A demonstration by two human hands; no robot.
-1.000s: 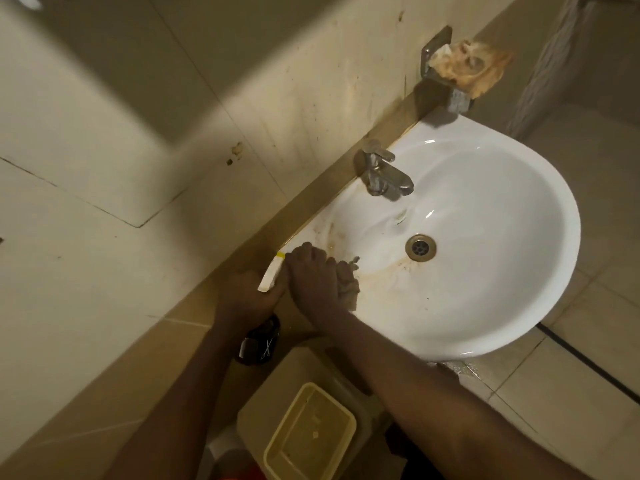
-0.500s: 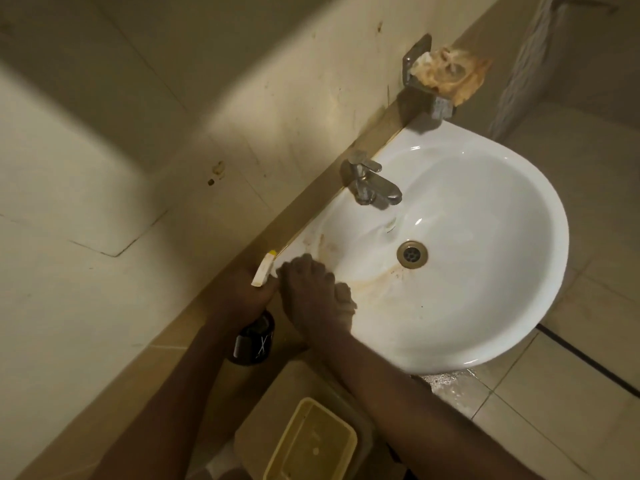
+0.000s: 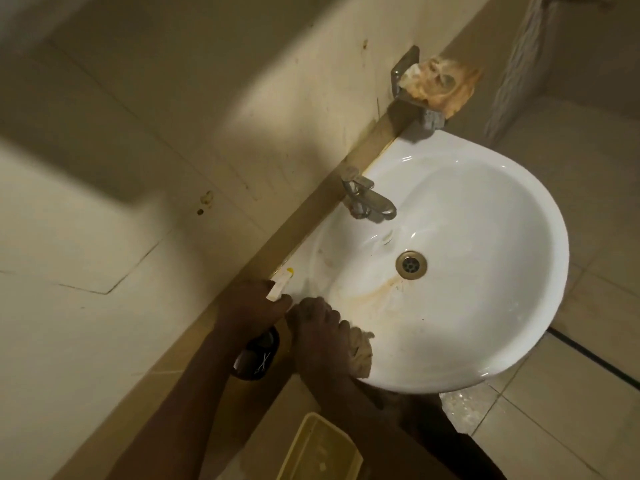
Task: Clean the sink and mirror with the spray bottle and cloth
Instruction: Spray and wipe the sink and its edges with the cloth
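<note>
Right hand (image 3: 320, 327) pressed a crumpled beige cloth (image 3: 358, 351) onto the near-left rim of the white sink (image 3: 502, 306), fingers curled over it. Left hand (image 3: 251, 303) gripped the spray bottle (image 3: 258, 355) just off the sink's left edge, white nozzle (image 3: 280, 285) pointing at the rim. Brown stains ran from the cloth toward the drain (image 3: 411, 265). Faucet (image 3: 369, 201) at the back edge by the wall. Yellow tub (image 3: 320, 452) sat below the sink.

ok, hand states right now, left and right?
Left hand: grips the spray bottle.
Right hand: presses the cloth against the sink; fingers curled over it.
</note>
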